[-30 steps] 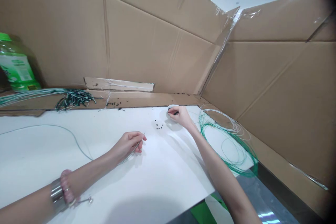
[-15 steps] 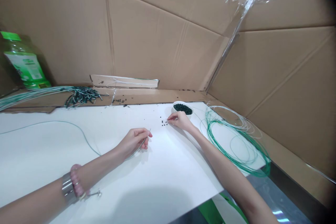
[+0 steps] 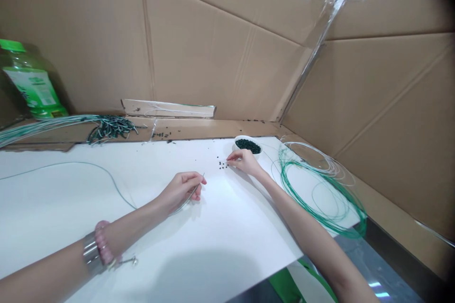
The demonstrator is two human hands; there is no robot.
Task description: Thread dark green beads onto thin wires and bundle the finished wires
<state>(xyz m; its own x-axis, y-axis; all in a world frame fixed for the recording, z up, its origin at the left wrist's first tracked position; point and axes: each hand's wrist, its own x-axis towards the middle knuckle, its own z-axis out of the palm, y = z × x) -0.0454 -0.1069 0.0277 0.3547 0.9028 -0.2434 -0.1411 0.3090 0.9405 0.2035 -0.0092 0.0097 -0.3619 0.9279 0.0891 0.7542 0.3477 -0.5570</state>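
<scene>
My left hand (image 3: 185, 188) is closed in a pinch on a thin greenish cord (image 3: 113, 181), whose tip sticks up just past the fingertips. The rest of the cord runs under the wrist and curves off to the left over the white tabletop (image 3: 213, 227). My right hand (image 3: 244, 161) is closed, thumb and fingertips together, low over the table; whatever is between them is too small to make out. Several small dark beads (image 3: 222, 165) lie loose beside its fingertips. Right behind that hand stands a white bowl (image 3: 260, 154) filled with dark green beads (image 3: 248, 145).
Coils of green cord (image 3: 313, 213) and clear cord (image 3: 330, 163) lie at the right. A bundle of beaded cords (image 3: 112, 128) rests at the back left near a green bottle (image 3: 35, 90). Cardboard walls (image 3: 213, 47) enclose the back and right.
Both hands stay almost where they were. My right fingertips have shifted very slightly, and the loose beads beside them show a little more clearly.
</scene>
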